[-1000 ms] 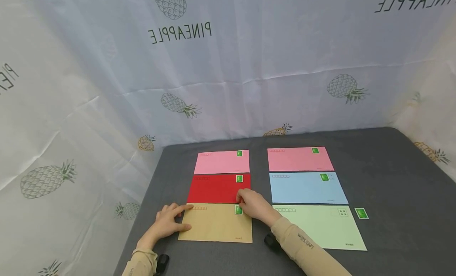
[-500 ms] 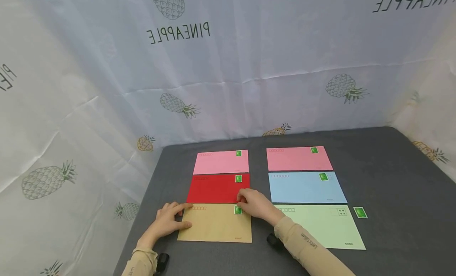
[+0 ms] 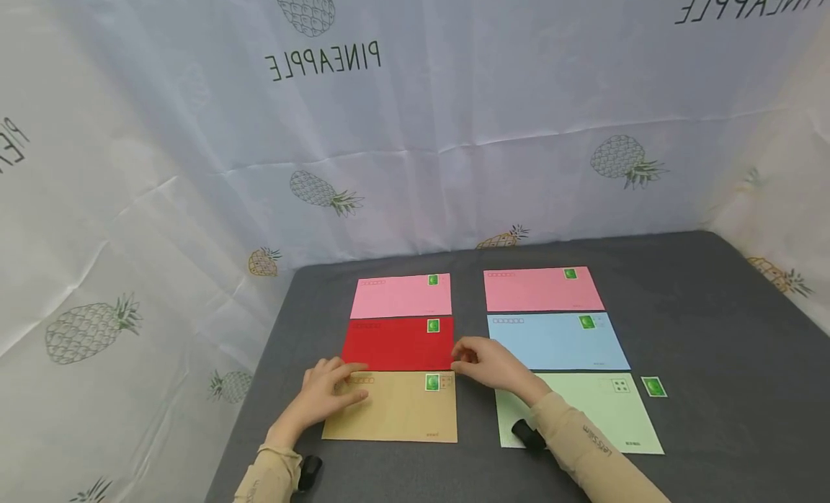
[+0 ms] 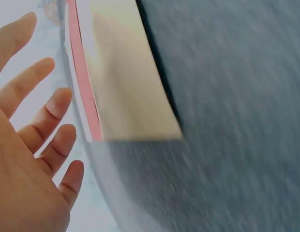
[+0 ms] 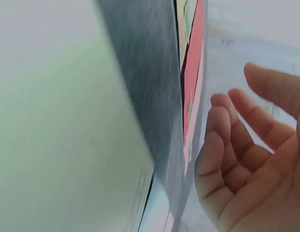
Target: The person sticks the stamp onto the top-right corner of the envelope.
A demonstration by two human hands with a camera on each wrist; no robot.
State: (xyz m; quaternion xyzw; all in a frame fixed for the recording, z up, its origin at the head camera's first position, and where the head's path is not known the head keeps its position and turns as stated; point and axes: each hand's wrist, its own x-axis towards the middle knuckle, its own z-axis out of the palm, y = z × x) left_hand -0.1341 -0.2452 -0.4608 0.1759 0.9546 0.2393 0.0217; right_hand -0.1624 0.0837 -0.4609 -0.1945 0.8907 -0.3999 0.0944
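A tan envelope point(image 3: 389, 413) lies nearest on the left, with a green stamp point(image 3: 432, 383) at its upper right. My left hand point(image 3: 324, 393) hovers over that envelope's left edge, fingers spread and holding nothing. The left wrist view shows the fingers apart from the paper. My right hand point(image 3: 496, 364) is over the gap between the two envelope columns, just right of the red envelope point(image 3: 395, 348). Its fingers hang loosely curled with nothing between them. A loose green stamp point(image 3: 654, 387) lies on the table, right of the light green envelope point(image 3: 583, 416).
A pink envelope point(image 3: 395, 301) tops the left column; another pink envelope point(image 3: 538, 294) and a blue envelope point(image 3: 551, 344) are behind the light green one. All three carry green stamps. Dark cloth covers the table point(image 3: 726, 308). A pineapple-print curtain point(image 3: 454, 164) hangs behind.
My right hand has let go of the stamp on the tan envelope and moved right. My left hand has lifted off the envelope's left edge and shifted slightly right.
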